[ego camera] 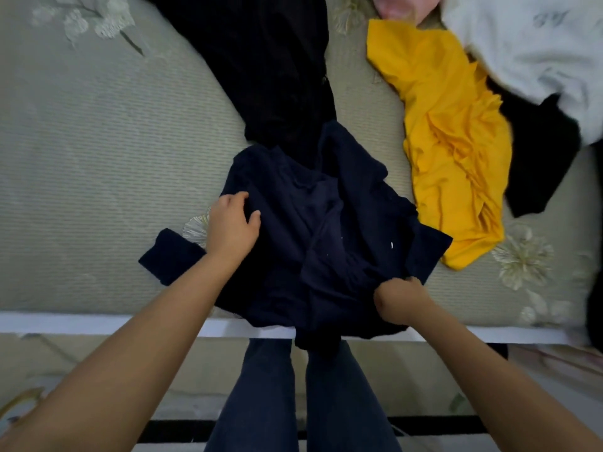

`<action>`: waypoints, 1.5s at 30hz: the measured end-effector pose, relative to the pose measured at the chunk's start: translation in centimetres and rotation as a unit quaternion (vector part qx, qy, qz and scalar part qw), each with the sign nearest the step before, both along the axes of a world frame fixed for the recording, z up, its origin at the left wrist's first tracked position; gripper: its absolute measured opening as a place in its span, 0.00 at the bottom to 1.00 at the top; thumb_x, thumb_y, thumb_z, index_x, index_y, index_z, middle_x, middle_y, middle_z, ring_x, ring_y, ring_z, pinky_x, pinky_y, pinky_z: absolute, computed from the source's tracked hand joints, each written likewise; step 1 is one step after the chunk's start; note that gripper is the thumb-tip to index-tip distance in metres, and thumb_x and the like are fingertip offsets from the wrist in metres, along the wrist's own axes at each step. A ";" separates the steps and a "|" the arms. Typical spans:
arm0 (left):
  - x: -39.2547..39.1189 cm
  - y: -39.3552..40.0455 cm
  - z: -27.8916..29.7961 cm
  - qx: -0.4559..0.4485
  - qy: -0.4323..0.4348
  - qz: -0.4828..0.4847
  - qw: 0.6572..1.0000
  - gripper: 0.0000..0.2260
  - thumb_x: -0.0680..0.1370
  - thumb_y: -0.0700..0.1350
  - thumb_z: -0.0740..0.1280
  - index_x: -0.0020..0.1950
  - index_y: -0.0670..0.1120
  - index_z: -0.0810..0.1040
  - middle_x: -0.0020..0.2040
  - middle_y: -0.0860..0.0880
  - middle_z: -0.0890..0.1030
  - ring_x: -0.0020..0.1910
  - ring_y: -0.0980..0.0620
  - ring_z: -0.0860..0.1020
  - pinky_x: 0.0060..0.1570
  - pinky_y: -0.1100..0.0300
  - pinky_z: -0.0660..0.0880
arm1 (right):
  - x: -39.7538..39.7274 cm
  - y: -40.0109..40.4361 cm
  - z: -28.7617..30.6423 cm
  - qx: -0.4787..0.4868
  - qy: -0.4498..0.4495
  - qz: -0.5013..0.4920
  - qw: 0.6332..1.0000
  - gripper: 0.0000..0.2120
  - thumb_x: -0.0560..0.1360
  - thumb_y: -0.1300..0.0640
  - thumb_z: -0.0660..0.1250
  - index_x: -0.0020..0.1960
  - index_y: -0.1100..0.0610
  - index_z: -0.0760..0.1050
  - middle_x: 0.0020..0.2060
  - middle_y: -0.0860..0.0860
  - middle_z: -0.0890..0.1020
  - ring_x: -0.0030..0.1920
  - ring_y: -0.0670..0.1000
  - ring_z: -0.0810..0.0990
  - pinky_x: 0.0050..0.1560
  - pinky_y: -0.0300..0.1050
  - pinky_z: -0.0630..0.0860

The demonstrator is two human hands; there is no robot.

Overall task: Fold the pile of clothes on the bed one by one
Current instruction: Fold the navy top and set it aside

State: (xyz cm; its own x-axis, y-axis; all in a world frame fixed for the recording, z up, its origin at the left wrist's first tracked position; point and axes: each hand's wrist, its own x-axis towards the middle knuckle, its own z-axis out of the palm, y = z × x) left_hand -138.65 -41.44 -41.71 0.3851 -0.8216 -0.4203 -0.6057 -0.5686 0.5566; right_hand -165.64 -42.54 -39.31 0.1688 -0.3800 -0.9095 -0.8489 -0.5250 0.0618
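Navy top (326,230) spread crumpled at near edge of bed (98,158), hem hung over. Left hand (232,226) laid on cloth, fingers loose. Right hand (399,300) closed on bunched cloth. Likely soft, light, floppy; best held by corners.

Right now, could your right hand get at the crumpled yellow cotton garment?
Probably yes: the yellow garment lies uncovered just beyond the right hand, though that hand grips the navy blue shirt and must release first.
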 end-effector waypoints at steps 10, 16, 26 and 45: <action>2.2 -0.7 -2.2 0.154 -0.006 -0.125 0.980 0.08 0.74 0.35 0.62 0.51 0.38 0.74 0.50 0.40 0.79 0.50 0.42 0.76 0.49 0.50 0.74 | 10.6 -5.2 -3.0 -0.249 -0.126 -0.357 0.891 0.21 0.75 0.42 0.60 0.59 0.57 0.71 0.51 0.54 0.79 0.55 0.55 0.74 0.53 0.49 0.62; 2.7 5.1 -0.4 0.276 -0.071 -0.200 0.937 0.12 0.74 0.47 0.62 0.33 0.47 0.65 0.41 0.47 0.76 0.45 0.47 0.77 0.40 0.59 0.71 | 7.6 -4.0 -2.0 -0.213 -0.167 -0.443 0.855 0.09 0.73 0.57 0.61 0.53 0.54 0.74 0.41 0.50 0.78 0.51 0.55 0.75 0.48 0.45 0.57; -0.3 -3.2 -3.4 0.144 -0.015 -0.108 0.984 0.15 0.80 0.42 0.57 0.63 0.36 0.70 0.61 0.37 0.74 0.60 0.40 0.72 0.57 0.52 0.68 | 3.3 0.8 -0.7 -0.128 -0.183 -0.600 0.768 0.12 0.80 0.54 0.53 0.51 0.59 0.73 0.39 0.50 0.72 0.56 0.58 0.73 0.57 0.47 0.59; -0.1 -15.1 21.6 -0.335 -0.050 -0.039 0.940 0.08 0.79 0.38 0.59 0.45 0.38 0.76 0.37 0.48 0.73 0.39 0.51 0.70 0.34 0.65 0.56 | -1.0 -17.3 20.0 -0.411 -0.421 -0.394 0.706 0.07 0.74 0.63 0.63 0.46 0.63 0.80 0.42 0.61 0.82 0.48 0.60 0.77 0.41 0.46 0.63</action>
